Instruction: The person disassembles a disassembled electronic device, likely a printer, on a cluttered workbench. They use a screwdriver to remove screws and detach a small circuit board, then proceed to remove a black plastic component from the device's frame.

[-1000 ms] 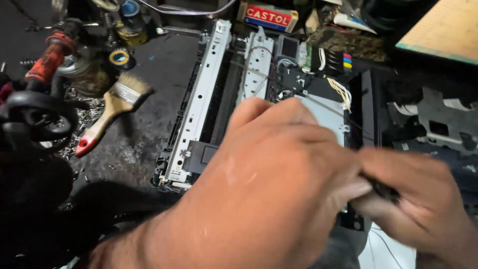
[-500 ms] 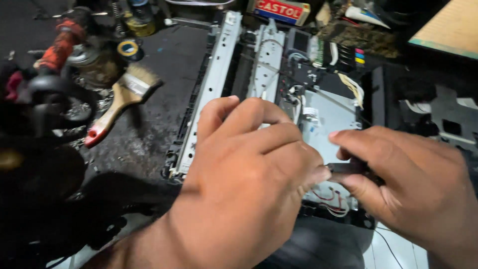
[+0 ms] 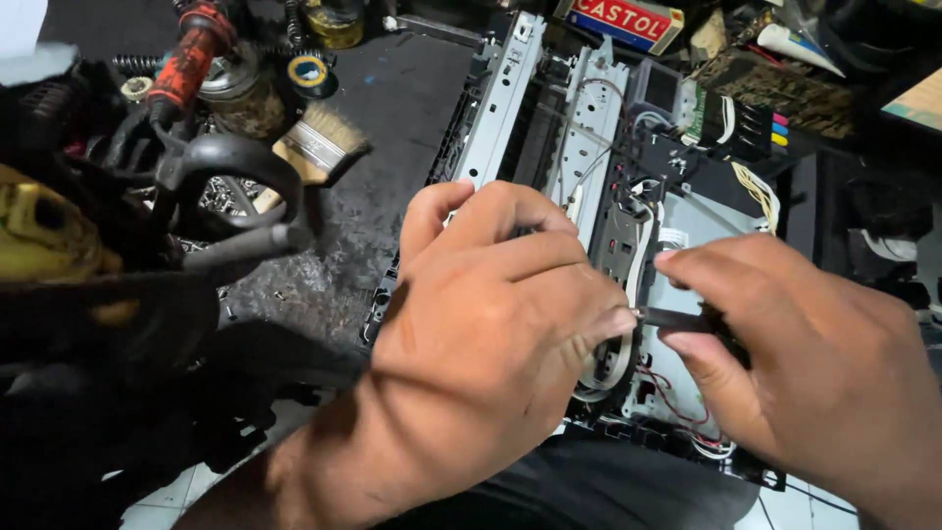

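Cluttered dark workbench (image 3: 392,108). Beyond the left fingertips and off to their left: a paintbrush (image 3: 314,152) with pale bristles, a red-handled tool (image 3: 191,49), a roll of tape (image 3: 312,71), a dirty jar (image 3: 240,98). Black handles and a yellowish object (image 3: 49,236) crowd the near left and cover that part of the bench. Under both hands lies an opened machine (image 3: 589,177), its metal rails, white wires and coloured connectors exposed. The left hand (image 3: 491,334) sits over its middle and hides most of that part; fingers curled together, thumb tip resting on a rail, forefinger tip meeting the end of a thin dark tool (image 3: 677,319). The right hand (image 3: 814,363) pinches that tool between thumb and forefinger, the other fingers folded behind. The tool lies level between the two hands, just above the white wires; its tip is hidden at the left fingertip, so probably a small screwdriver, but cannot tell.
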